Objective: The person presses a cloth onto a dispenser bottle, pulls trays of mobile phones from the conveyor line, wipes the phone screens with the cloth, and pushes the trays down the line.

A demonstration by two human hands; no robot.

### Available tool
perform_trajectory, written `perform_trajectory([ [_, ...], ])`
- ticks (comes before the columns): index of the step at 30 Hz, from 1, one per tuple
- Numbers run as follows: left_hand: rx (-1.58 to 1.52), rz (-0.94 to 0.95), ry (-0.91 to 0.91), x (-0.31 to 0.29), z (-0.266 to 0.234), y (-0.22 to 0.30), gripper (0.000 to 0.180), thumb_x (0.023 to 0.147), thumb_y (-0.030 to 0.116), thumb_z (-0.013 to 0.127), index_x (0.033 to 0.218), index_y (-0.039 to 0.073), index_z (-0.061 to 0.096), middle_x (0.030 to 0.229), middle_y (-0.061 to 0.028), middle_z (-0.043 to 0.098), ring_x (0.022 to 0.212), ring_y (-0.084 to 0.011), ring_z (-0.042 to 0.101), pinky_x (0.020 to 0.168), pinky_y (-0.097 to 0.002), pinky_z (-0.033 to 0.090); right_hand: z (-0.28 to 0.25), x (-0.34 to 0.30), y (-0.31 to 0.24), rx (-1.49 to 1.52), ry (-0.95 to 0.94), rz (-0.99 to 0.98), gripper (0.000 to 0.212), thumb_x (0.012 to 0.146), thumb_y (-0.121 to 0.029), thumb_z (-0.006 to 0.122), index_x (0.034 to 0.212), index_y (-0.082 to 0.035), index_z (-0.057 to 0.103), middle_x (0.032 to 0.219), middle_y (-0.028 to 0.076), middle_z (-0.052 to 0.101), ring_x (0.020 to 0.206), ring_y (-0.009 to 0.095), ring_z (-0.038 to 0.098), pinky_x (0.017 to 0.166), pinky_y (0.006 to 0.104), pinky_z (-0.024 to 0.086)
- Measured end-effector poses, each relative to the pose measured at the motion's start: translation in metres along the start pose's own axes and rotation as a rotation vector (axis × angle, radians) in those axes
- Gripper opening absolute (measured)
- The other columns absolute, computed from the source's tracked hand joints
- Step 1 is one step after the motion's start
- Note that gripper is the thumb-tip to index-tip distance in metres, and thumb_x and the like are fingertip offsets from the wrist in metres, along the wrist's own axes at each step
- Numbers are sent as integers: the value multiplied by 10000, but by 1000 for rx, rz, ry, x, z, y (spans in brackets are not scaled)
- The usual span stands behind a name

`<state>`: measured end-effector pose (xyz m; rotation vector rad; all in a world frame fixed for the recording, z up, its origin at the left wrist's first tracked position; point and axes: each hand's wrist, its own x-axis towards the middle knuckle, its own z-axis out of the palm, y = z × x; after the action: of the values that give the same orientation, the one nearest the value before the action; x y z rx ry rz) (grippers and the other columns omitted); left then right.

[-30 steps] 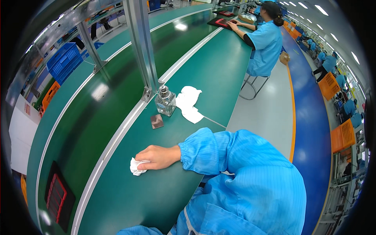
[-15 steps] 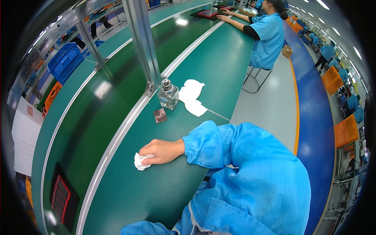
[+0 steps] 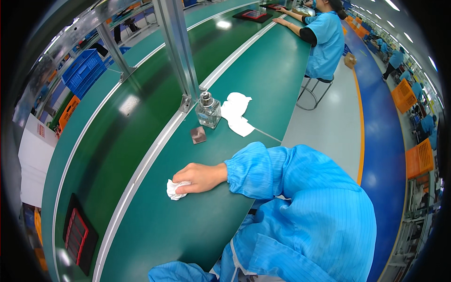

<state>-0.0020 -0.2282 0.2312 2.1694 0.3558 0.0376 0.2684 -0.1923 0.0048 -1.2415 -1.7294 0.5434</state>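
Seemingly mid-wipe, the right hand (image 3: pixel 202 177) pinches 1 wad (image 3: pixel 175 189) on the bench (image 3: pixel 155 225); another stroke would need even pressure. Left hand unseen, fingers untellable.

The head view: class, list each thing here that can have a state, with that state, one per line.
Right hand: closed
White wad: crumpled, gripped
Glass bottle: upright, metal top on; fill unclear
White cloth or paper: lying spread out
Small brownish square: lying flat
Nearest black-and-red tray: lying flat
Stool: occupied
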Motion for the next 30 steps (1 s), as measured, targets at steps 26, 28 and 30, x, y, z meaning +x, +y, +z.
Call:
perform_trajectory([
  [26,-16,-222,118,-16,49,-32,92,841,88,609,764,38,604,703,-51,608,646,-202,569,621,-368,432,-5,2,-11,-28,-24,-12,261,891,-219,657,1006,12,626,937,181,653,820,373,640,695,411,508],
  [28,-3,-154,131,-14,49,-36,92,844,94,606,774,35,606,714,-57,610,663,-206,570,637,-370,431,-6,3,-13,-42,-3,25,251,880,-201,671,991,20,630,919,182,654,808,373,642,687,404,510],
  [30,16,-88,143,-12,48,-39,93,847,100,603,784,33,607,726,-62,613,680,-210,571,652,-372,431,-6,3,-14,-40,-2,20,242,872,-190,681,981,20,633,905,183,653,797,369,644,680,399,510],
])
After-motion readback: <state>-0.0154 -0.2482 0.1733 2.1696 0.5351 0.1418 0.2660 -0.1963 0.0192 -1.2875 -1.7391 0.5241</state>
